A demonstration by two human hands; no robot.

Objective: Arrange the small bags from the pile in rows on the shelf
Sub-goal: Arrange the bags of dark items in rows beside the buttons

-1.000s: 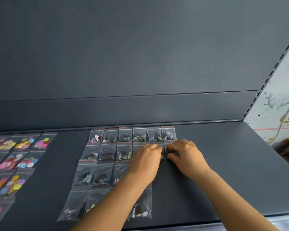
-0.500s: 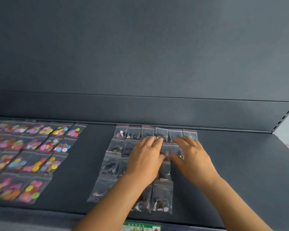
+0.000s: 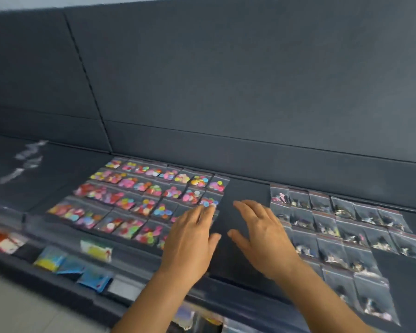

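Note:
Two blocks of small clear bags lie in rows on the dark shelf (image 3: 246, 188). The left block holds colourful round pieces (image 3: 139, 198); the right block holds dark metal bits (image 3: 341, 227). My left hand (image 3: 190, 239) hovers flat over the right edge of the colourful bags, fingers spread, holding nothing. My right hand (image 3: 262, 234) is spread over the bare strip between the blocks, its outer edge over the dark bags' left column, also empty. A blurred pale heap of bags (image 3: 24, 162) lies far left on the shelf.
Price-strip labels in yellow, blue and white (image 3: 82, 263) run along the shelf's front edge. The shelf's back panel (image 3: 226, 80) rises behind the bags. Bare shelf lies right of the dark bags' lower rows. More goods show on a lower level (image 3: 197, 320).
My view has swung left, and both hands have moved left off the dark bags. They now sit over the gap and the colourful block's right edge.

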